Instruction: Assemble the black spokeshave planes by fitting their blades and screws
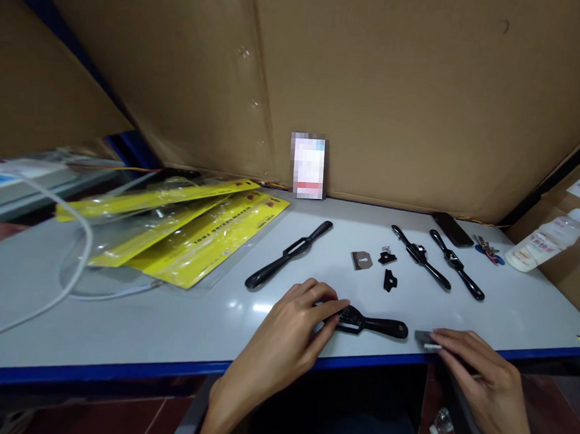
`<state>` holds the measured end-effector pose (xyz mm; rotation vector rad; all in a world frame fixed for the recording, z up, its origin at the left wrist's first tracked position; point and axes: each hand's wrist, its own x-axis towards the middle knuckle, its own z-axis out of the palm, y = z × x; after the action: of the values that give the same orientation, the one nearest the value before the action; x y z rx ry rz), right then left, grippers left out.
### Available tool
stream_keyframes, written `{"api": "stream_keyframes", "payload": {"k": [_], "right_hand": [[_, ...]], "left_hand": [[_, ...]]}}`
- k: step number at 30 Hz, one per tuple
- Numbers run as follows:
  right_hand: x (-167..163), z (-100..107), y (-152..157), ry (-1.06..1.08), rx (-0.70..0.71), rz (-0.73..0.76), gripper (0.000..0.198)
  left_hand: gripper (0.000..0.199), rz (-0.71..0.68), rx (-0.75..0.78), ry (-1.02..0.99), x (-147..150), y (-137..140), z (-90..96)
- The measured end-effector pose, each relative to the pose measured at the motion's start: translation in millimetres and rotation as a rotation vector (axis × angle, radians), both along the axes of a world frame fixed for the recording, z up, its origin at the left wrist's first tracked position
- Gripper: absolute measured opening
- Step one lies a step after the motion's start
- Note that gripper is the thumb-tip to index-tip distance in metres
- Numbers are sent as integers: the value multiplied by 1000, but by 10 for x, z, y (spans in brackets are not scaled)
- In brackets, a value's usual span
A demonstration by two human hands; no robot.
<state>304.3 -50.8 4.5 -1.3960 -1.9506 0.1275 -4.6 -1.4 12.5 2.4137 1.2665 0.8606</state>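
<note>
Our left hand (301, 321) is clamped on a black, long-handled metal tool (374, 325) at the front of the pale, blue-edged worktop (205, 342); our right hand (486, 376), apart, pinches a flat grey plate (423, 338). Probably assembly; next calls for squaring plate to tool.

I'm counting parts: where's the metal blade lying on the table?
In the head view, the metal blade lies right of centre, beyond the left hand and just left of the two small black plates.
</note>
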Motion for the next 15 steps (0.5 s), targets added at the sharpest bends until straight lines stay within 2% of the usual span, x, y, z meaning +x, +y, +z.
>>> {"api": "stream_keyframes", "payload": {"k": [4,7,10,12,15], "right_hand": [[-122,-28,115,90,115,-275,22],[-325,-11,125,210,159,-328,19],[-553,28,70,298,174,-197,13],[-691,43,44,277,145,-21,18],[-865,33,61,224,175,204,21]], "left_hand": [[35,-1,9,62,-21,-35,-17],[39,4,29,94,-38,-48,-59],[33,19,59,119,-28,-43,-86],[31,24,64,121,-14,-35,-90],[29,18,45,58,-2,-15,-96]]}}
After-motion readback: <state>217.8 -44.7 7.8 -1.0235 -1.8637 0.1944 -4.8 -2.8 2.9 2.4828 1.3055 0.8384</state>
